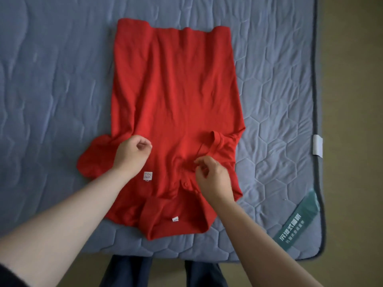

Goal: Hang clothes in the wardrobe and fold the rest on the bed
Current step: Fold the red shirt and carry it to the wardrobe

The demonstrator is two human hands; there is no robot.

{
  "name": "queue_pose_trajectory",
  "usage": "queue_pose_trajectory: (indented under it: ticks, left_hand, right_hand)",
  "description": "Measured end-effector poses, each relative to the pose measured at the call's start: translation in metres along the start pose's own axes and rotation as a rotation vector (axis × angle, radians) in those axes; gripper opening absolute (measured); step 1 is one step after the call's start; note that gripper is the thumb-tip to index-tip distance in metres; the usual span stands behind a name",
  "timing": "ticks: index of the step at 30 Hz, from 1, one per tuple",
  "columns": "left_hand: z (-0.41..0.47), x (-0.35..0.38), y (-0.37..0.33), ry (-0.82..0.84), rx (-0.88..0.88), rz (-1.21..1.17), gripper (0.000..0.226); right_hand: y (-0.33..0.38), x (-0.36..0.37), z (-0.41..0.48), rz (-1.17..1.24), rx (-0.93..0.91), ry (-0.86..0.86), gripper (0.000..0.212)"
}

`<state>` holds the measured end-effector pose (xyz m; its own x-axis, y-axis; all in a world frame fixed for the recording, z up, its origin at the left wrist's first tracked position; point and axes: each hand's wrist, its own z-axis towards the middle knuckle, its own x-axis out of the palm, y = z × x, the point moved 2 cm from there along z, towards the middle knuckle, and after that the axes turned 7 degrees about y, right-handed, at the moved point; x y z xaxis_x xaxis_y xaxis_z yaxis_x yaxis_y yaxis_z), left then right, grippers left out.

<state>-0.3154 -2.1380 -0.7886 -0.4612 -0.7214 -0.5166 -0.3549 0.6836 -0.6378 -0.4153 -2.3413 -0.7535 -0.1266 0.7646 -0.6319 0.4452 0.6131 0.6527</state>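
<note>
- Head view, the hands: the left hand [132, 152] has its fingers curled on the shirt [176, 90] at the near shoulder, just beside the left sleeve [93, 160]; cloth puckers toward the fingers, so it appears to pinch a fold there
- The right hand [212, 178] brings thumb and forefinger together on the cloth by the buttons, just near of the right sleeve [217, 141]; it seems to pinch a small ridge of fabric, though the hand itself hides part of the grip
- The shirt lies spread on the bed [51, 79], collar [182, 226] end nearest the person and hem farthest; the right sleeve is turned in over the body; the left sleeve sticks out sideways on the bed; a white label [148, 176] shows just beside the left wrist
- Step in hand, as I judge it: folding on the bed, not hanging; no wardrobe is in view; the fold looks early, with one side in, the other side out, and no lengthwise fold made
- The next move likely calls for the left hand to carry its sleeve and shoulder inward over the body to match the right side; the right hand would need to hold the middle flat so the cloth does not drag; the edges should run straight from shoulder to hem; then the hem can come toward the collar
- Elsewhere: a green tag [296, 226] lies on the bed's near-right corner; dark trouser legs [128, 272] stand at the bed's near edge
</note>
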Motion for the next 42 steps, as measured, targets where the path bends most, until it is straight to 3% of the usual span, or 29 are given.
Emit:
queue_pose_trajectory:
  ticks: [3, 5, 9, 12, 15, 18, 22, 25, 30, 37, 42]
  left_hand:
    - [-0.021, -0.036, 0.036, -0.169, 0.038, 0.087, 0.006]
    - [-0.028, -0.062, 0.062, -0.251, 0.029, 0.099, 0.012]
    - [-0.030, -0.101, 0.110, -0.299, -0.150, 0.140, 0.033]
    - [-0.032, -0.108, 0.140, -0.174, -0.381, 0.095, 0.046]
    - [-0.038, -0.098, 0.158, -0.029, -0.493, -0.160, 0.050]
    - [-0.039, -0.085, 0.163, -0.041, -0.495, -0.425, 0.038]
    - [-0.035, -0.070, 0.157, 0.045, -0.518, -0.971, 0.019]
    - [-0.040, -0.080, 0.158, -0.039, -0.440, -0.944, 0.009]
    - [-0.068, -0.117, 0.185, -0.085, -0.389, -0.943, 0.025]
    - [-0.069, -0.116, 0.196, -0.092, -0.442, -0.948, 0.021]
    - [-0.056, -0.108, 0.190, -0.090, -0.498, -1.015, 0.027]
  right_hand:
    - [0.037, 0.045, -0.001, -0.016, -0.025, 0.272, 0.018]
    - [0.056, 0.074, -0.003, -0.037, -0.013, 0.344, 0.017]
    - [0.089, 0.115, 0.002, -0.076, -0.038, 0.352, 0.022]
    - [0.117, 0.134, 0.021, -0.150, -0.141, 0.320, 0.027]
    - [0.146, 0.145, 0.052, -0.194, -0.233, 0.250, 0.028]
    - [0.168, 0.161, 0.085, -0.315, -0.254, 0.286, 0.030]
    - [0.181, 0.181, 0.117, -0.505, -0.046, 0.462, 0.038]
    - [0.198, 0.187, 0.125, -0.442, -0.030, 0.464, 0.015]
    - [0.237, 0.213, 0.111, -0.203, -0.133, 0.504, 0.011]
    - [0.223, 0.215, 0.115, -0.548, -0.046, 0.261, 0.027]
    - [0.203, 0.214, 0.114, -0.664, -0.130, 0.617, 0.024]
